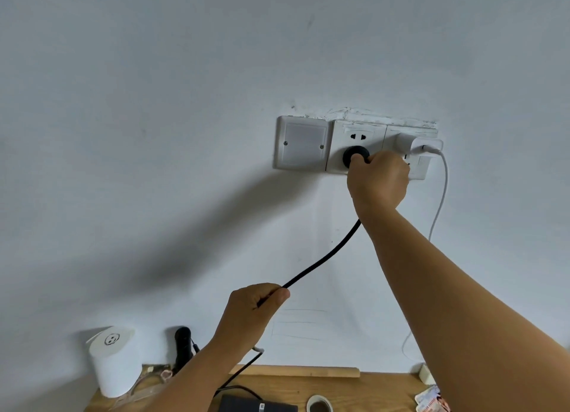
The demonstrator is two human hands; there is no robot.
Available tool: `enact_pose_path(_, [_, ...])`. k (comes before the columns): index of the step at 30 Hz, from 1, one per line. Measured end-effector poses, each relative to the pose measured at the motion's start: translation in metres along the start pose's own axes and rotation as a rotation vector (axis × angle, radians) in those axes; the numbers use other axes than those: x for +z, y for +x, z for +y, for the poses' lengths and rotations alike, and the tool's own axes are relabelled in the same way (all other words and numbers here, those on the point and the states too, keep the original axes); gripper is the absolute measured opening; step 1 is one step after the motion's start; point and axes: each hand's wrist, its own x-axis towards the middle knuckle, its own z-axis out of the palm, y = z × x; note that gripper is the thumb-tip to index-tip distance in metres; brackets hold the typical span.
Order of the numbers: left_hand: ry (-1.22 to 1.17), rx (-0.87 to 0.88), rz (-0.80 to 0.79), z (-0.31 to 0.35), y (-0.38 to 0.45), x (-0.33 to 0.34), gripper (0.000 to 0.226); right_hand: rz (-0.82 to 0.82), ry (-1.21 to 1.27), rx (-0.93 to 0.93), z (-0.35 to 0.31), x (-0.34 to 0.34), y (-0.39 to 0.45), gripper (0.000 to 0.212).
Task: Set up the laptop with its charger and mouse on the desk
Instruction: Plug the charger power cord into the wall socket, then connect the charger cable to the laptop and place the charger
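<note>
Both hands are working the charger lead: the right hand [377,178] is closing its fingers on the black plug [355,161] and pressing it against the middle socket [357,147] on the wall, while the left hand [257,311] is pinching the cord [324,259] lower down, fist closed around it. The plug is sitting at the lower holes of that socket, and whether it is fully seated I cannot tell. From the plug the cord is running down and to the left in a nearly straight line to the left hand, then dropping on towards the tabletop [370,390], where a dark brick [257,407] is lying at the bottom edge. So the push is going straight into the wall, along the plug's own axis, and the right hand is the nearer one for it; the left is only taking up slack. Just right of the plug, a white adapter [418,144] with its white cable is occupying the next socket, close to the right knuckles. Further out, a paper roll [114,362] is standing at the left of the tabletop and a tape roll [319,405] is lying near the brick.
</note>
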Motion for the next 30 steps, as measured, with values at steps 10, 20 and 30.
enact_pose_path(10, [0.011, -0.073, -0.118, -0.001, -0.010, -0.002, 0.011, -0.060, -0.028, -0.080, -0.001, -0.006, -0.004, 0.027])
enact_pose_path(20, [0.054, -0.243, -0.281, -0.051, -0.045, 0.012, 0.024, -0.560, 0.405, 0.215, 0.079, -0.002, -0.161, 0.039])
enact_pose_path(30, [0.263, -0.623, -0.312, -0.160, -0.128, -0.006, 0.035, -0.960, -0.057, 0.244, 0.235, 0.000, -0.272, 0.026])
